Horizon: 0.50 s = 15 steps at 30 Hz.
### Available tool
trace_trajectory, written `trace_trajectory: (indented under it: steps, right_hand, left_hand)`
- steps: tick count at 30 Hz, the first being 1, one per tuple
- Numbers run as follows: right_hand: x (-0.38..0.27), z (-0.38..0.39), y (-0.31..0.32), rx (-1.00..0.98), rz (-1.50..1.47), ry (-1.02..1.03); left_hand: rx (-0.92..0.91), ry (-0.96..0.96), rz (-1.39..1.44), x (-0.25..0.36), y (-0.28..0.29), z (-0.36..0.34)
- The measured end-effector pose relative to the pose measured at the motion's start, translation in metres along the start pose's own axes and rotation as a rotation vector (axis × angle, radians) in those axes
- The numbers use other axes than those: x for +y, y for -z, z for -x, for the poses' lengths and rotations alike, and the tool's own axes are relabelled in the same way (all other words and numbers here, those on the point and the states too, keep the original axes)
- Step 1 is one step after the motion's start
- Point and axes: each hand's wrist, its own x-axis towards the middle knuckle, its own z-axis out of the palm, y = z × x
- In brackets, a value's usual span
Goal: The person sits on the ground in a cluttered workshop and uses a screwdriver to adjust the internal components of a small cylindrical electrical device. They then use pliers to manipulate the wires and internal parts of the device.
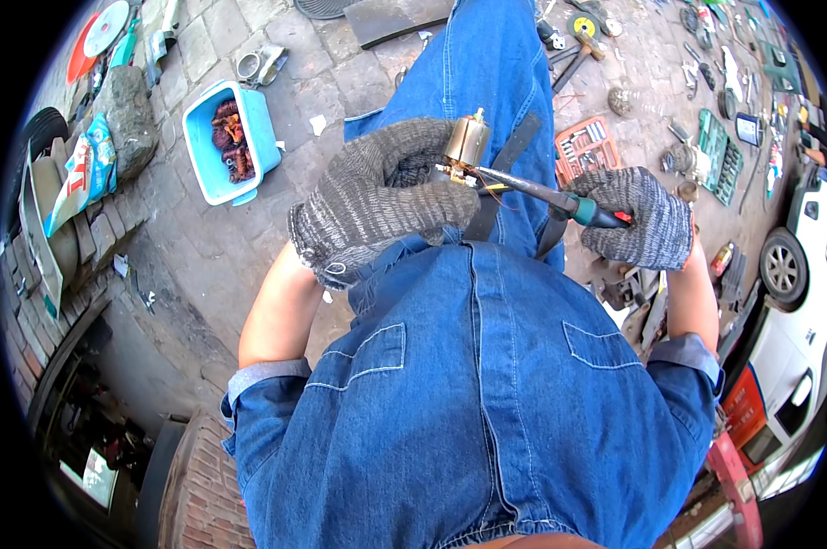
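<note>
My left hand (381, 188) gripped the motor (468, 143); just right of it, my right hand (640, 220) gripped a tool (585, 211), tip contact unclear. The motor seemed stiff, dense, best held around its sides.

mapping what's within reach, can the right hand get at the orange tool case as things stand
Probably not straight away: the right hand is taken up gripping a long tool. Otherwise the way looks fairly free, with the orange tool case on the ground just beyond that hand.
</note>
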Motion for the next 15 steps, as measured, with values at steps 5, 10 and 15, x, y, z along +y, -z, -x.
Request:
trace_trajectory:
  steps: [5, 10, 15]
  right_hand:
    - [0.0022, -0.0015, 0.0009, -0.020, -0.013, 0.016]
    - [0.0029, -0.0053, -0.0003, -0.026, -0.070, 0.061]
    - [-0.0024, -0.0067, 0.0019, -0.053, -0.084, 0.051]
  left_hand:
    - [-0.038, -0.015, 0.031, -0.0022, -0.0002, -0.0022]
    - [-0.051, -0.031, 0.017, 0.0013, -0.0007, -0.0010]
    - [-0.062, -0.017, 0.027, -0.0007, 0.0003, -0.0012]
